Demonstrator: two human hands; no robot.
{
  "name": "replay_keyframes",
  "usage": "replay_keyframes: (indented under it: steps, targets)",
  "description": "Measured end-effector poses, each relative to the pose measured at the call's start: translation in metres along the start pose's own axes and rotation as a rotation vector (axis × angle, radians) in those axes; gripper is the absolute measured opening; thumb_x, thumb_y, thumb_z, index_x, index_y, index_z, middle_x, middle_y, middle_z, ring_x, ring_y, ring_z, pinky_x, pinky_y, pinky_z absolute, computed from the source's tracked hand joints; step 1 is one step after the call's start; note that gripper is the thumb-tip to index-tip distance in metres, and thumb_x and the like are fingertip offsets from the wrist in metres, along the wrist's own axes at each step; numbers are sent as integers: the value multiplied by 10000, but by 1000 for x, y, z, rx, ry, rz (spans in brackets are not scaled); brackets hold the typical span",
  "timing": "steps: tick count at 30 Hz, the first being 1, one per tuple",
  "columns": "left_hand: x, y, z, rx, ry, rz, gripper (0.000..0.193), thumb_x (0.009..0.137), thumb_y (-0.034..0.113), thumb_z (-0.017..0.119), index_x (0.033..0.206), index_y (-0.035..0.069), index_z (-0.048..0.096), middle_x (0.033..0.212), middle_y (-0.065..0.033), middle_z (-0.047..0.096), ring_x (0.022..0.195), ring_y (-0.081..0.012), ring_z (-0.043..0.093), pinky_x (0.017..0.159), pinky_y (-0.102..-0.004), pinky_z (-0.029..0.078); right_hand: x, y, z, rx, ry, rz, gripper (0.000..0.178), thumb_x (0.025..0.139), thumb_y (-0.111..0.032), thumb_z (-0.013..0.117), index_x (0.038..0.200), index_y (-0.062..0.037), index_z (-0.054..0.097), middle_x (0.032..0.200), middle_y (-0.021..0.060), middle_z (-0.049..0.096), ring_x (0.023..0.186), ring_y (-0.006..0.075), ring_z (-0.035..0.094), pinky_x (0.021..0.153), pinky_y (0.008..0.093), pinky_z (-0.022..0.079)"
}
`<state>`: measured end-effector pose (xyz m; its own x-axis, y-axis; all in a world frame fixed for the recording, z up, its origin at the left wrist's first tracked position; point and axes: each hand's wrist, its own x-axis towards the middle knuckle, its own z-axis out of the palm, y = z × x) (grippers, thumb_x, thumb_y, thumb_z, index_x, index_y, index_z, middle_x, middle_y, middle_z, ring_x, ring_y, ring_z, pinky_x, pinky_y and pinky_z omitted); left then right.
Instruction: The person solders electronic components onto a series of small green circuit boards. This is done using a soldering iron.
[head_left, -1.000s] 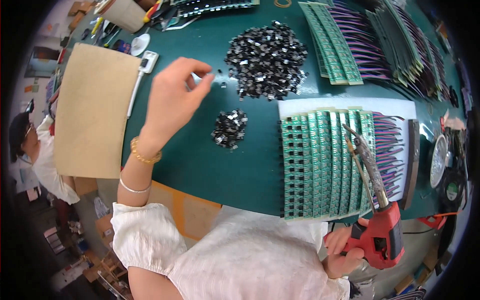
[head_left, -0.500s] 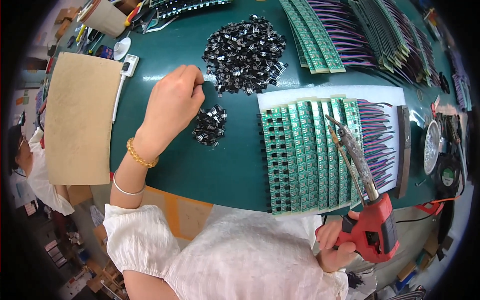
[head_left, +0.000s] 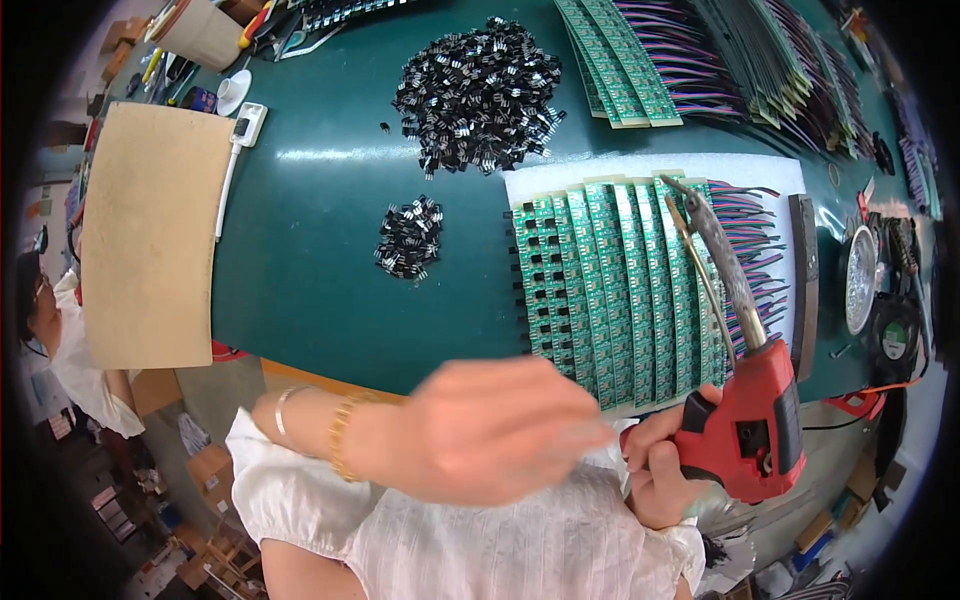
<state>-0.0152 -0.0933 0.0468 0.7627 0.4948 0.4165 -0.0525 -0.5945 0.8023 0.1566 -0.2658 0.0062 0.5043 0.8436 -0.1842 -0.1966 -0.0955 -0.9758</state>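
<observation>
My left hand, blurred by motion, is over my lap at the front edge of the table. Its fingers are drawn together toward the right; whatever they hold, if anything, is hidden. In my right hand is a red soldering gun, gripped by its handle. The long metal tip points up and away, above a row of green circuit board strips. Small black components with metal legs stand in the leftmost strips. A small pile of such components lies left of the boards, and a larger pile behind it.
The strips rest on a white foam sheet, with coloured wires and a dark bar at their right. More wired boards lie at the back right. A tan board and a white cable are at left. Another person sits far left.
My left hand has moved from beside the component piles toward me and to the right, near the soldering gun. The soldering gun has shifted slightly up. The whole view has shifted a little.
</observation>
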Motion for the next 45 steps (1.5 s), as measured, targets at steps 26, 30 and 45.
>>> replay_keyframes:
  steps: [26,30,45]
  targets:
    - [1,-17,17,311,-129,396,291,610,105,661,838,-76,656,832,-157,629,670,-223,583,562,-296,507,-4,2,21,-301,160,85,395,819,18,623,1179,4,462,819,64,667,655,113,585,622,230,464]
    - [2,-23,16,267,-133,412,271,597,104,622,805,-69,614,768,-115,554,656,-203,532,527,-280,443,-6,32,-4,-330,108,16,663,868,-16,613,1428,-6,259,801,86,639,566,117,540,517,249,438]
    - [35,-107,-24,314,119,-114,142,738,-53,716,842,13,646,749,-43,604,650,-140,549,524,-249,415,20,-15,10,-100,-190,-251,749,900,-486,602,1389,-7,299,524,1,452,418,134,463,460,289,429]
